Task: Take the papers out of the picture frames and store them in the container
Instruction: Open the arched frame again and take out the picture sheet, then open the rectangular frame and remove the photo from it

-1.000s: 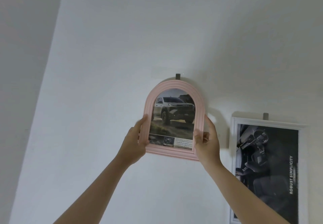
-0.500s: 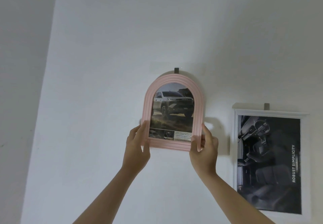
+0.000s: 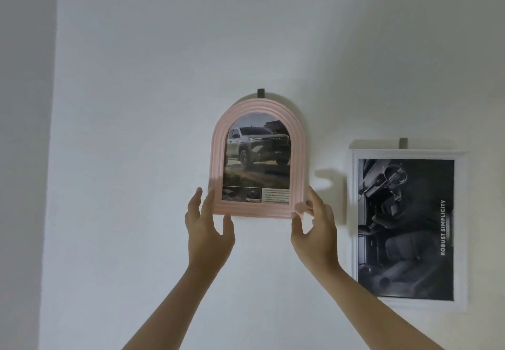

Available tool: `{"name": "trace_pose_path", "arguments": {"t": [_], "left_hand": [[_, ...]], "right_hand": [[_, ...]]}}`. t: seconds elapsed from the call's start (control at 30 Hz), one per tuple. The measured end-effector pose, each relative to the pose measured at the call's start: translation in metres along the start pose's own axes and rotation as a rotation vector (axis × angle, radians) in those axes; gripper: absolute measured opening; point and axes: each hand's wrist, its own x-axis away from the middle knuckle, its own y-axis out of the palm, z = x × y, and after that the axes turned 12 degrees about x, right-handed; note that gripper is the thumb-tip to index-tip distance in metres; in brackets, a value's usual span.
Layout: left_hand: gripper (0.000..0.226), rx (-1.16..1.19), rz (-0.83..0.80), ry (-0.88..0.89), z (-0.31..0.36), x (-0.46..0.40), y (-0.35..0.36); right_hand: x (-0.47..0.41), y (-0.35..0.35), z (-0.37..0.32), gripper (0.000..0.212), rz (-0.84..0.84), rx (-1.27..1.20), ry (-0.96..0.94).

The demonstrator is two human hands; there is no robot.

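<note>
From the head view, the pink arched frame (image 3: 257, 158) hangs against the white wall (image 3: 136, 103), its top just under a small grey hook (image 3: 261, 93). The left hand (image 3: 209, 233) pinches the frame's lower left corner, fingers behind and thumb under the bottom edge; the right hand (image 3: 314, 233) has its grip clamped on the lower right corner in the same way. The car paper (image 3: 258, 162) sits inside the frame, so I judge the task barely begun: no paper is out, the frame seems not yet lifted clear of the hook, and no container is in view. To the right, near but apart, a white rectangular frame (image 3: 354, 213) hangs from a second hook (image 3: 403, 142), its dark interior paper (image 3: 405, 229) in place as well. That sheet reads "ROBUST SIMPLICITY" sideways; the truck's grille appears to read "TOYOTA". The small caption text is too fine to read.
</note>
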Motion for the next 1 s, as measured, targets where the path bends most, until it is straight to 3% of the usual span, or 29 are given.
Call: {"name": "trace_pose_path", "arguments": {"t": [0.13,0.3,0.6,0.7,0.8,0.93,1.0], "left_hand": [[0.061,0.05,0.003,0.033,0.023,0.049,0.02],[0.054,0.124,-0.138,0.011,0.05,0.107,0.055],[0.059,0.116,-0.397,-0.114,0.078,0.161,0.132],[0.062,0.102,-0.432,-0.205,0.083,0.177,0.151],[0.067,0.106,-0.453,-0.242,0.085,0.191,0.163],[0.068,0.111,-0.426,-0.264,0.088,0.197,0.172],[0.067,0.126,-0.377,-0.321,0.091,0.195,0.173]], "right_hand": [[0.034,-0.024,0.006,0.062,-0.094,0.045,-0.02],[0.063,-0.067,0.036,0.061,-0.134,0.148,-0.039],[0.069,-0.172,0.143,0.069,-0.109,0.242,0.223],[0.069,-0.197,0.177,0.075,-0.084,0.286,0.313],[0.072,-0.21,0.203,0.081,-0.161,0.285,0.39],[0.079,-0.21,0.217,0.091,-0.341,0.226,0.328],[0.08,-0.207,0.218,0.092,-0.346,0.221,0.291]]}}
